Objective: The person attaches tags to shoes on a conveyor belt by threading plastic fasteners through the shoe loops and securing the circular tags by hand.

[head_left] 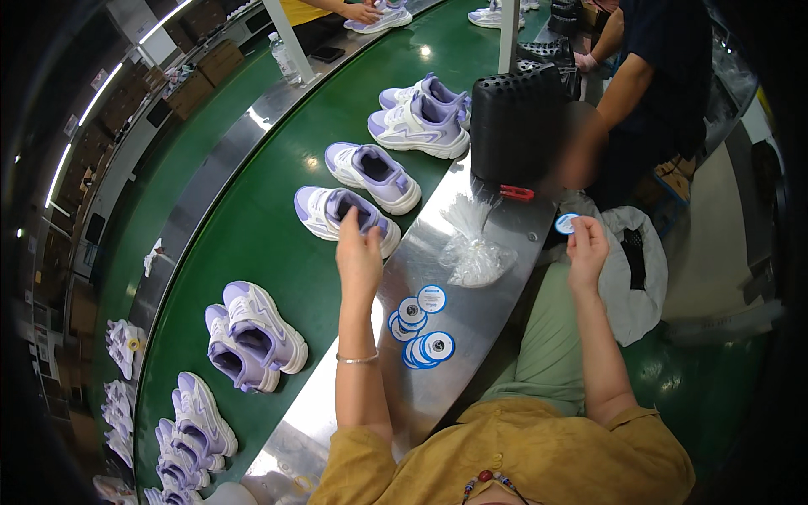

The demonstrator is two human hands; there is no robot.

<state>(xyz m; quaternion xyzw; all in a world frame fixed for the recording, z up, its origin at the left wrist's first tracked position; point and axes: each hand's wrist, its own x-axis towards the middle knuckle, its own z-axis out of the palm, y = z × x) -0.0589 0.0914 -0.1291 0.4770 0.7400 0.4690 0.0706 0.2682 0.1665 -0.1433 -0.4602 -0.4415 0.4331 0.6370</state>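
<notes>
Pinching a round white disc with a blue rim (566, 224) between fingers and thumb, your right hand (588, 252) is raised beyond the right edge of a shiny metal ledge (471, 316). Your left hand (360, 263), loosely bent, is at the opening of a white-and-lilac sneaker (316, 212) on the smooth green belt (261, 220); whether it grips the sneaker cannot be told. Closer to you, overlapping blue-rimmed discs (435, 347) lie on the ledge, near a gathered clear plastic bag (476, 255)
</notes>
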